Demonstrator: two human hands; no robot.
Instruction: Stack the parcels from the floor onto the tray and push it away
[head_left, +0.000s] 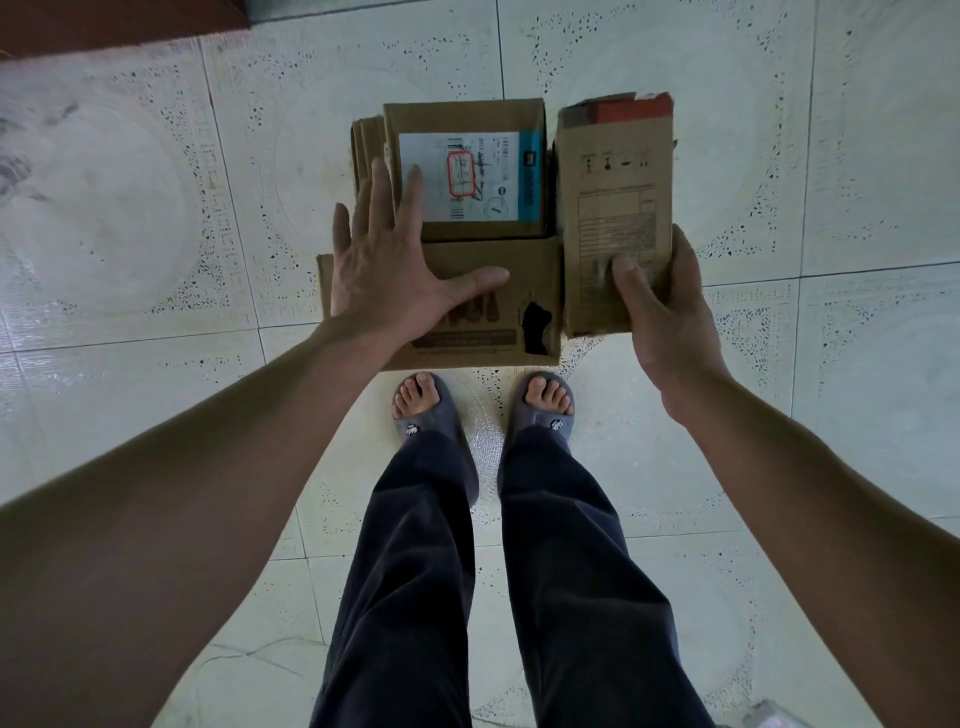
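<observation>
Head view: a narrow brown cardboard parcel (618, 208) printed with symbols is gripped at its near end by the right hand (670, 322), thumb pressed on top, the other fingers hidden. The left hand (389, 265) is spread flat over a torn brown carton (483, 317); contact cannot be confirmed. A white-labelled brown box (467, 171) sits behind. No tray is discernible. Stacking is judged in hand; the parcel needs level setting-down next.

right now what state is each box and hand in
labelled box: closed, label facing up
torn box: hole torn near its right edge
narrow box: closed, held at its near end
thin boxes: partly hidden behind fingers
left hand: open, fingers spread, over the torn box
right hand: grips the narrow box
</observation>
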